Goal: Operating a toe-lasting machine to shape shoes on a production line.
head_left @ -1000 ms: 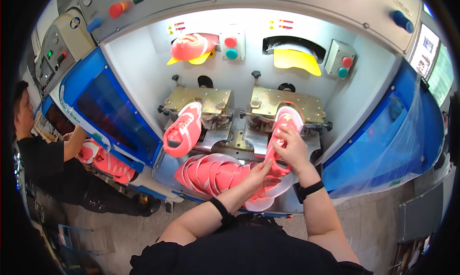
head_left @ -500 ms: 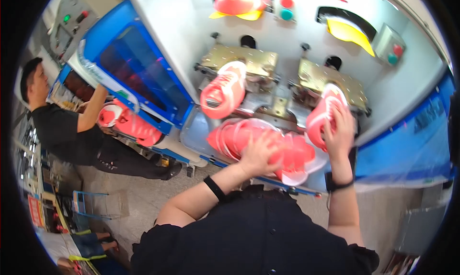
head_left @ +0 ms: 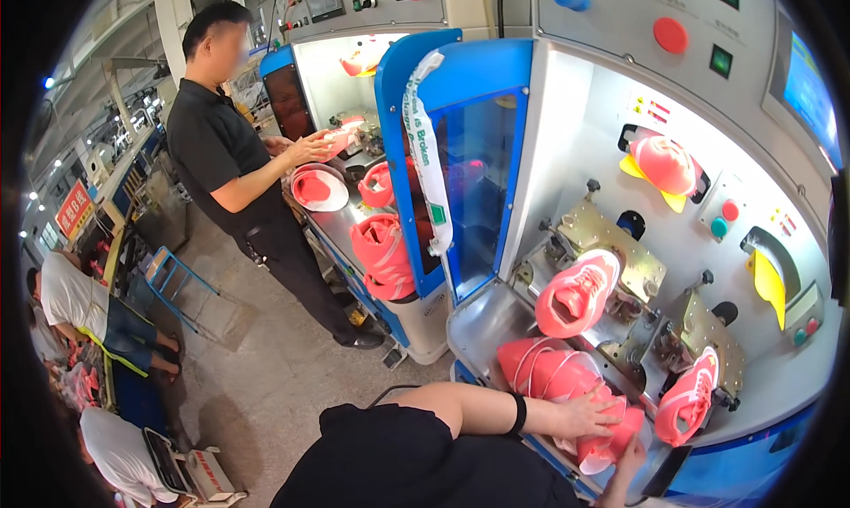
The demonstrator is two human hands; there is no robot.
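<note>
A pile of pink shoe uppers (head_left: 536,366) with white trim lies on the metal ledge at the front of a machine. My left hand (head_left: 591,414) rests on this pile, its fingers stretched out. Low at the right, my right hand (head_left: 627,469) has its fingers closed at the edge of a pink shoe upper (head_left: 625,426); part of that grip is hidden. Beyond the pile, a pink shoe upper (head_left: 580,294) sits at the machine's left station, toe pointing away. Another pink shoe upper (head_left: 689,398) stands at the right station, apart from my hands.
Brass-coloured plates (head_left: 609,249) stand behind the shoes. A blue door (head_left: 482,167) swings out on the left. Past it, a co-worker (head_left: 230,154) handles a pink shoe at a similar machine. A red button (head_left: 670,36) is on the panel above.
The view has swung left, bringing the co-worker fully into it. My right hand has left the right station's shoe and come down to the pile; that shoe stays at the station.
</note>
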